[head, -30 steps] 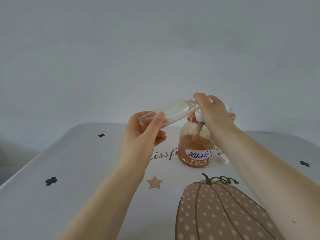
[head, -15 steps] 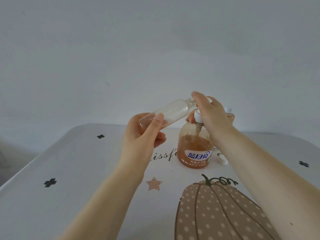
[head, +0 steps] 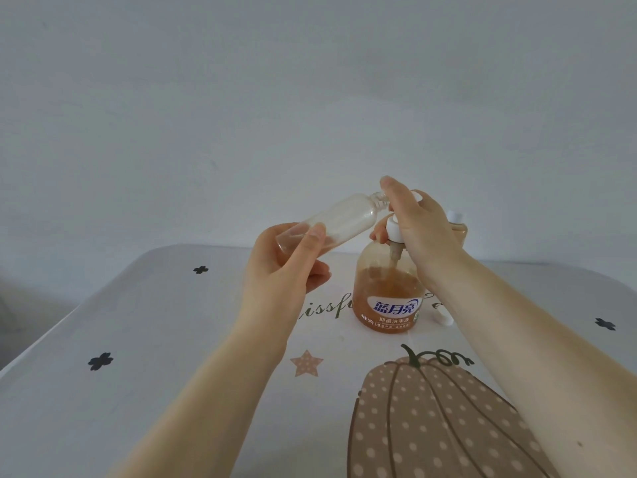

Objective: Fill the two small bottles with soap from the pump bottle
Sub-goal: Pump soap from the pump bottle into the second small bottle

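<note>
My left hand (head: 286, 270) grips a clear small bottle (head: 344, 219) by its base, tilted with its open neck up against the pump nozzle; a little amber soap lies in its lower end. My right hand (head: 417, 225) is curled over the white pump head of the amber pump bottle (head: 387, 294), which stands on the table about half full. A second small bottle (head: 458, 225) with a white cap stands behind my right hand, mostly hidden.
A loose white cap (head: 442, 319) lies on the table right of the pump bottle. The table (head: 144, 339) has a white cloth printed with a pumpkin, a star and black clovers. A plain wall rises behind it.
Both hands and the tilted small bottle have risen slightly against the pump bottle. The pump head stands a little higher now.
</note>
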